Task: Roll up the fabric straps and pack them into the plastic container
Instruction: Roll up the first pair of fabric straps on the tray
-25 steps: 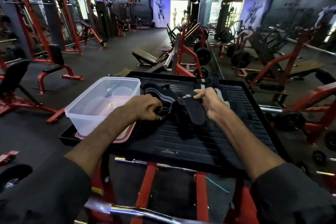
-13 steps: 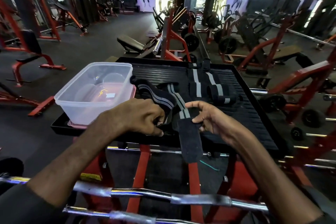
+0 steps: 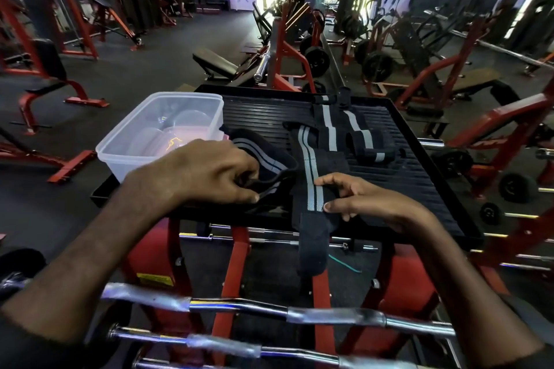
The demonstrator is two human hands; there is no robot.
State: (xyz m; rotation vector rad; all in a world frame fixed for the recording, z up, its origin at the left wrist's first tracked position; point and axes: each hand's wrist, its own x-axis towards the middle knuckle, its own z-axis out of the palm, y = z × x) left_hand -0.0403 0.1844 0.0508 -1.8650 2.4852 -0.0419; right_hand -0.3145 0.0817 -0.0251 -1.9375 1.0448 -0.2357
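1. Fabric strap (image 3: 311,177), grey-striped, lies under the right hand (image 3: 368,204), pinched between thumb and forefinger; its black end hangs off the tray edge below that hand.
2. Left hand (image 3: 209,171) grips a folded strap (image 3: 263,159) in curled fingers, just left of the right hand.
3. Plastic container (image 3: 120,153) stands just beyond the left hand on the black tray (image 3: 419,189).
4. More straps (image 3: 356,132) lie beyond the right hand.

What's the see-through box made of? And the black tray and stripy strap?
The box: likely clear plastic, slightly frosted; its walls show through. The tray: black, ribbed, maybe rubber or plastic; can't tell. The strap: soft woven fabric, matte; it droops limply over the tray edge.
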